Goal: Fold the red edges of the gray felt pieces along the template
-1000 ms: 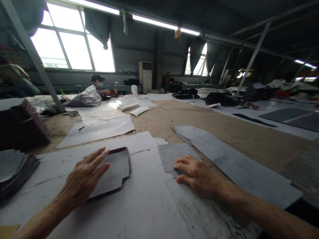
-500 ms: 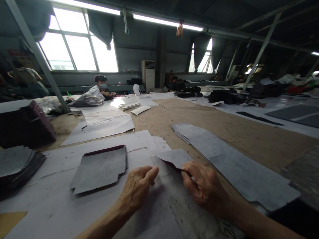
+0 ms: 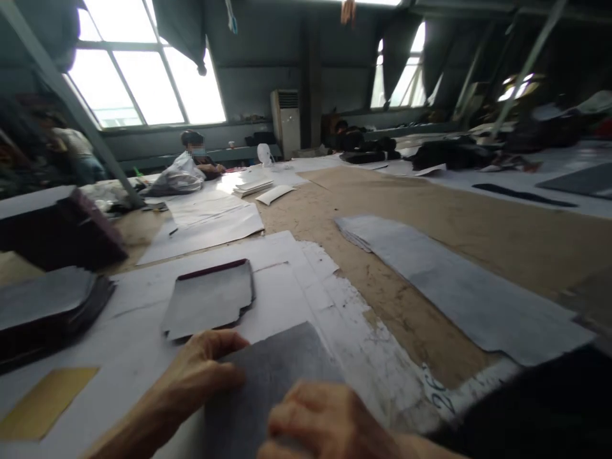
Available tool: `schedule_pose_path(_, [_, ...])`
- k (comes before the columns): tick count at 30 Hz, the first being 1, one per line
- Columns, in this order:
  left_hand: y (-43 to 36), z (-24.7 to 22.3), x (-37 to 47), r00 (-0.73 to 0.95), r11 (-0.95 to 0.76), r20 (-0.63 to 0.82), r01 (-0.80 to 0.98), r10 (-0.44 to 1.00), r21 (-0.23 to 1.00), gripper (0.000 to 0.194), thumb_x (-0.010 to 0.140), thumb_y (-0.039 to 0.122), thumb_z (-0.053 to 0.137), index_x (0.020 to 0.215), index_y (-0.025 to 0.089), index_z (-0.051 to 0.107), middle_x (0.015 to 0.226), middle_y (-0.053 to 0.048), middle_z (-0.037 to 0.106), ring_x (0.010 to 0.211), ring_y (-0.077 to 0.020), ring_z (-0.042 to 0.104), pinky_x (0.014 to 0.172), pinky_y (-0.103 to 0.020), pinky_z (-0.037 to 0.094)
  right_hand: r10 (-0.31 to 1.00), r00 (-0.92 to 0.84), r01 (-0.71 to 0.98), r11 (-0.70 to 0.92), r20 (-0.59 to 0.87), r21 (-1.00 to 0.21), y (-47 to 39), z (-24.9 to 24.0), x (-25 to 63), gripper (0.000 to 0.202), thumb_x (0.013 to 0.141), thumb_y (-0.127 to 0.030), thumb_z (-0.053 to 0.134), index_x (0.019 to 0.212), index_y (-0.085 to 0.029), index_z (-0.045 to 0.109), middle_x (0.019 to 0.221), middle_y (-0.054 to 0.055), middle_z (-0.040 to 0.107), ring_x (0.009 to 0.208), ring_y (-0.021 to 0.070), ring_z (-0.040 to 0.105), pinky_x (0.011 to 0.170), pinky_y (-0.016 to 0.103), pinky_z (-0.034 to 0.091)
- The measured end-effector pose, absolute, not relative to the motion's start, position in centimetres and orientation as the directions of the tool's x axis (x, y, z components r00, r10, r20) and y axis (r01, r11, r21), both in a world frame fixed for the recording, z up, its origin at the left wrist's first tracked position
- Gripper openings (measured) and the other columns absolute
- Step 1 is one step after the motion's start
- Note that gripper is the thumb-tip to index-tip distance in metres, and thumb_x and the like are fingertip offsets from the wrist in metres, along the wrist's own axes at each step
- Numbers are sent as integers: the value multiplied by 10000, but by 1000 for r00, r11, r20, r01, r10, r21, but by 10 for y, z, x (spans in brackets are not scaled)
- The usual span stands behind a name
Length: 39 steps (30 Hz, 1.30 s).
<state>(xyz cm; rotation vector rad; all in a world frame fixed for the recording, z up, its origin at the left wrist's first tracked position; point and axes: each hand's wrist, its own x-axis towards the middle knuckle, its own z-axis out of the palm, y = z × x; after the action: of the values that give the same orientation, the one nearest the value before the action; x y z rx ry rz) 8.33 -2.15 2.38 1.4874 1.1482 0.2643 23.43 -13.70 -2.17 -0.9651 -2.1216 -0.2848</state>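
One dim room with dark walls (image 3: pixel 253 89) holds one broad table (image 3: pixel 406 197), its brown top scuffed and partly covered in white paper. Two bright windows show behind, a large left one (image 3: pixel 143 76) and a narrower right one (image 3: pixel 406 76) between dark curtains (image 3: pixel 400 51). Two slanting posts (image 3: pixel 71 108) rise at the sides, and one tall white cabinet (image 3: pixel 287 131) stands at the wall. At least three people are about: one (image 3: pixel 79 143) at far left, one masked (image 3: pixel 194 156) across the table, one (image 3: pixel 341 127) partly hidden farther back. On the table are one long grey pile (image 3: pixel 454 287) to the right, one tall dark block (image 3: pixel 52 236) at left, one rounded stack (image 3: pixel 45 299) just in front of it, and one clear plastic bag (image 3: pixel 176 175). One grey sheet (image 3: pixel 282 357) lies tilted between the two hands at the near edge. The left hand (image 3: pixel 205 363) pinches its left edge, thumb against bent fingers; the right hand (image 3: pixel 320 414) is curled over its near part, blurred, so its grip cannot be told. Just beyond the left hand lies one small grey pile (image 3: pixel 210 296) with dark edges; nearer sits one tan card (image 3: pixel 50 401). Smallest is one white fan (image 3: pixel 264 155), far across.
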Motion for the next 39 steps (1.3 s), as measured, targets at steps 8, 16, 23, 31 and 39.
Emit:
schedule_pose_path(8, [-23,36,30,527,-356,-269,795,806,491,240,565,123,423,688,192,617,639,13,608,658,-180,575,540,-226,361,755,-337,834,517,562,-195,-127,-20,231,197,800,-102,414,844,-106,606,819,113,569,750,219,495,654,356,464])
schedule_pose_path(16, [-24,27,51,590,-570,-33,790,806,225,261,644,245,556,895,225,621,906,-59,643,895,-261,569,815,-383,374,573,-409,835,549,710,37,-130,-36,196,192,740,-61,447,815,-88,621,700,86,569,626,188,503,510,303,441])
schedule_pose_path(23, [-2,42,39,684,-678,-161,729,712,97,38,636,214,572,598,209,574,719,3,618,781,-220,571,822,-395,311,548,-449,831,546,706,104,-138,-33,200,187,751,-20,459,800,-104,618,768,71,613,649,171,540,525,289,447])
schedule_pose_path(31, [-7,33,53,734,-660,-94,652,672,372,132,692,250,604,819,215,610,800,7,610,747,-165,549,645,-256,384,527,-464,829,542,712,140,-141,-34,197,236,747,14,429,772,-110,629,772,67,620,686,176,546,555,288,459])
schedule_pose_path(39, [-22,-4,67,696,-719,288,468,658,514,179,797,153,528,837,229,686,792,-20,564,748,-144,509,688,-285,438,754,-279,840,492,595,-229,-133,-16,224,294,798,-59,377,966,-89,617,789,103,574,716,188,516,594,300,483])
